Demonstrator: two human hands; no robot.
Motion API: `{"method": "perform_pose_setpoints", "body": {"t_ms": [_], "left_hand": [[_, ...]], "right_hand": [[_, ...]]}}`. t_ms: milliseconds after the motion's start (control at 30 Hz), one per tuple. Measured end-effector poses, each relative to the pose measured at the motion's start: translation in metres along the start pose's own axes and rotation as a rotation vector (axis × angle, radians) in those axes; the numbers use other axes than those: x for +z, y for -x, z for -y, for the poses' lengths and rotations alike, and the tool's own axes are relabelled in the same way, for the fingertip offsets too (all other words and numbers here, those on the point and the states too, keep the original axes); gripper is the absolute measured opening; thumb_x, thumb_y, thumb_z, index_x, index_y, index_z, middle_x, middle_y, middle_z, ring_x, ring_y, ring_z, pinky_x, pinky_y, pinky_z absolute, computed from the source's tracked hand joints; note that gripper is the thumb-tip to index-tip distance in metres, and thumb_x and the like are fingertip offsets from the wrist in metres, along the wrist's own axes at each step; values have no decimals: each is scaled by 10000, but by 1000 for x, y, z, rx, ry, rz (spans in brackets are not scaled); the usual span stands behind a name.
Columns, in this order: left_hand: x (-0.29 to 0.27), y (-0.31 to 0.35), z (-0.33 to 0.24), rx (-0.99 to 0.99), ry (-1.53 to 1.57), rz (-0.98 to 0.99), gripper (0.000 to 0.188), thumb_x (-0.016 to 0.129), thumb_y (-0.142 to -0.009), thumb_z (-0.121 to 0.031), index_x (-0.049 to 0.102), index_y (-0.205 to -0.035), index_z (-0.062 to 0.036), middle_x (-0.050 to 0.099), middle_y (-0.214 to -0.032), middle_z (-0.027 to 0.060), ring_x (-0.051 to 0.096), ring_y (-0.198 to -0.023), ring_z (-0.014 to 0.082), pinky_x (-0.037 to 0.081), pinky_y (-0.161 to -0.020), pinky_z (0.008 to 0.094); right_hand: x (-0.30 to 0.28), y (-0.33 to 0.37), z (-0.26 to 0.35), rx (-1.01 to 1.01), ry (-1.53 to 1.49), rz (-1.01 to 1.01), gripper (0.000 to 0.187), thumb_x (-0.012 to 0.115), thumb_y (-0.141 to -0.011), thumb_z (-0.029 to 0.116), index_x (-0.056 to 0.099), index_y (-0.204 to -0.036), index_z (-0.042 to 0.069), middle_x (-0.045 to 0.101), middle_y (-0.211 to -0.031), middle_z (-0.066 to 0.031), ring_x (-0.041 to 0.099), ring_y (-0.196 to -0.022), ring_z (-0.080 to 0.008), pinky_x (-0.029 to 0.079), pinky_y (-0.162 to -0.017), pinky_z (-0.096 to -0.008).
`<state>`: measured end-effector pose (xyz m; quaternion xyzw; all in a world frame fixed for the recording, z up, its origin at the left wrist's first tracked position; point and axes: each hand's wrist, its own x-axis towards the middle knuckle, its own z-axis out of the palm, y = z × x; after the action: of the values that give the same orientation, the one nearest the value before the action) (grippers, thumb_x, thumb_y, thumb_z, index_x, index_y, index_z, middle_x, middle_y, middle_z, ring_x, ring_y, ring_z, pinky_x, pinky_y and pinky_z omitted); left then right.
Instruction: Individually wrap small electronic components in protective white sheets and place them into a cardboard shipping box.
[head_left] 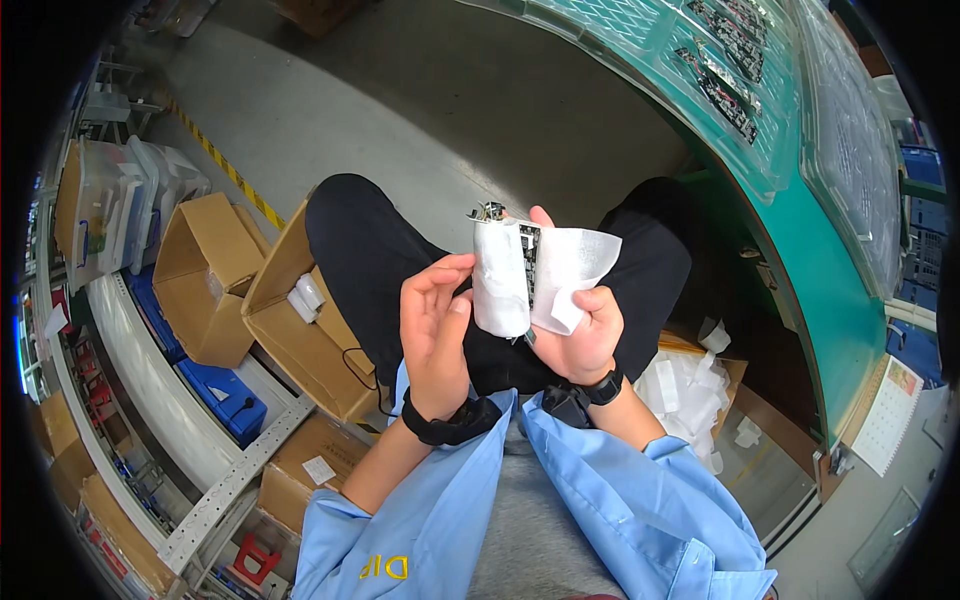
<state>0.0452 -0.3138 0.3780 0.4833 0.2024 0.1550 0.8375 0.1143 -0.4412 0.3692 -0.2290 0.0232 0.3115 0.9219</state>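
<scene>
My right hand [585,335] grips a small dark circuit board [529,262] half wrapped in white foam sheet [565,270], held above my lap. My left hand [435,325] has its fingers on the rolled left flap of the same wrap [499,275], thumb pressed to its edge. A metal part [489,211] sticks out of the top of the wrap. Both wrists wear black bands, and blue sleeves come in from the bottom.
An open cardboard box [300,345] with white wrapped pieces sits at my left, more boxes [200,275] and clear bins [115,205] beyond it. A green workbench [800,240] at the right carries clear trays of boards [735,60]. A box of white foam sheets [690,390] lies under it.
</scene>
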Motion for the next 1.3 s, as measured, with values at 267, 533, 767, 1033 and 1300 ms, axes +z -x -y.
{"method": "perform_pose_setpoints", "body": {"t_ms": [267,533,767,1033,1300], "left_hand": [[-8,-15,-18,392,-913,276,181,676,-873,-17,647,-1050,-26,489,-1180,106,537,-1004,201,457,-904,324],[-14,-23,-24,315,-699,375,125,677,-870,-38,639,-989,-38,480,-1176,85,492,-1044,183,394,-966,324],[-23,-24,-26,145,-290,470,76,645,-904,-54,612,-971,-39,510,-1176,98,506,-1035,183,431,-916,325],[-25,-24,-20,109,-139,462,78,612,-907,-111,574,-962,-71,594,-1071,106,479,-1045,197,374,-974,344],[-35,-32,-18,161,-104,599,155,626,-866,-150,548,-972,-70,620,-1003,113,473,-1020,200,363,-963,345]], "right_hand": [[-7,1,0,86,-149,54,916,469,-787,297,155,-1608,40,270,-1624,-232,337,-1479,-358,257,-1222,-453],[-12,2,-4,134,44,44,849,526,-849,253,183,-1598,47,357,-1572,-219,404,-1432,-352,301,-1197,-447],[-15,3,5,207,19,31,842,563,-869,260,197,-1593,34,451,-1491,-204,481,-1366,-345,345,-1169,-437],[-15,4,4,153,-61,17,820,526,-874,288,231,-1572,-26,487,-1468,-210,500,-1351,-323,355,-1157,-417],[-17,5,3,156,-85,14,794,497,-888,290,244,-1562,-44,506,-1455,-212,505,-1347,-329,354,-1156,-418]]}}
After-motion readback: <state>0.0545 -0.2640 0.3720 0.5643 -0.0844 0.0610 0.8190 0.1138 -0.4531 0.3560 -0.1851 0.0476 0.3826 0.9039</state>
